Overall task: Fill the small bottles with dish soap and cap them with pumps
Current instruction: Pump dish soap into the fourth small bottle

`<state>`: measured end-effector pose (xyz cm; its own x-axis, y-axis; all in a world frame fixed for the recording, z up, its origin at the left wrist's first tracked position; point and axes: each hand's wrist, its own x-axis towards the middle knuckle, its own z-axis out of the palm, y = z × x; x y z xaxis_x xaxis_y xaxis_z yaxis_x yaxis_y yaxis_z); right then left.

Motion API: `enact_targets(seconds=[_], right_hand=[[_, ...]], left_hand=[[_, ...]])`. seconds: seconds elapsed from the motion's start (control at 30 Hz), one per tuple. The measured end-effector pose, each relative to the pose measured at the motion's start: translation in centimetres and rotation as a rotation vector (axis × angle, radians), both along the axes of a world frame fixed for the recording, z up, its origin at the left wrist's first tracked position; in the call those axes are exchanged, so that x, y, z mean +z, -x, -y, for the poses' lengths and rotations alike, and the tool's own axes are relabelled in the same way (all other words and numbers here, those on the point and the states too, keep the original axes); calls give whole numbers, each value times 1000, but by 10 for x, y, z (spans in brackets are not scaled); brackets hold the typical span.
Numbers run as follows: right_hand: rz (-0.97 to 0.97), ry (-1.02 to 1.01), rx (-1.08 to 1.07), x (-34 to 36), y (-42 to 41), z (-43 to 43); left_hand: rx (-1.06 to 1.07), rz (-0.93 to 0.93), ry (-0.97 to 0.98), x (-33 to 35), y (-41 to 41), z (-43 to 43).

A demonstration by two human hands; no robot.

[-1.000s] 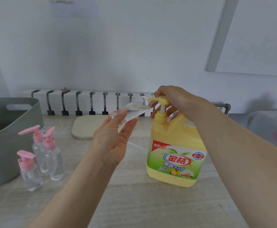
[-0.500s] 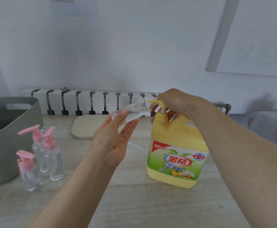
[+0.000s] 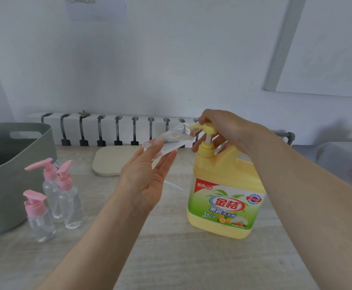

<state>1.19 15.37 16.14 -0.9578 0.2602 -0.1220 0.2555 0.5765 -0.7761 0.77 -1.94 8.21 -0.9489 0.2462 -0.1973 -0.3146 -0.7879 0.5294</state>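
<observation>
Grey tub (image 3: 14,185), beige board (image 3: 108,162)

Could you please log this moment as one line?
step: fill | left hand: holds bottle at pump | right hand: grips pump

The soap jug (image 3: 219,170) is smooth, shiny yellow plastic with a glossy label (image 3: 227,208). At nine o'clock the little bottles (image 3: 72,208) are clear, shiny plastic with matt pink plastic pumps (image 3: 34,204). The grey tub (image 3: 7,185) is matt plastic. The table (image 3: 171,258) looks like pale, dull wood.
</observation>
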Motion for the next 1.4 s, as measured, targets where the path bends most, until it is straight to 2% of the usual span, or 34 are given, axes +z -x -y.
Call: enact_targets(seconds=[0.1, 0.27, 0.63, 0.9, 1.1, 1.4], right_hand=[[-27, 80, -7, 1, 0, -4], [-44, 68, -12, 1, 0, -4], [18, -235, 5, -3, -1, 1], [28, -299, -24, -4, 7, -1], [34, -226, -22, -7, 8, -1], [-10, 111, 29, 1, 2, -8]], left_hand=[[8, 0, 10, 3, 0, 0], [8, 1, 10, 3, -1, 0], [1, -4, 21, 2, 0, 0], [-15, 3, 21, -2, 2, -1], [-11, 8, 19, -1, 1, -1], [-1, 2, 18, 7, -2, -2]])
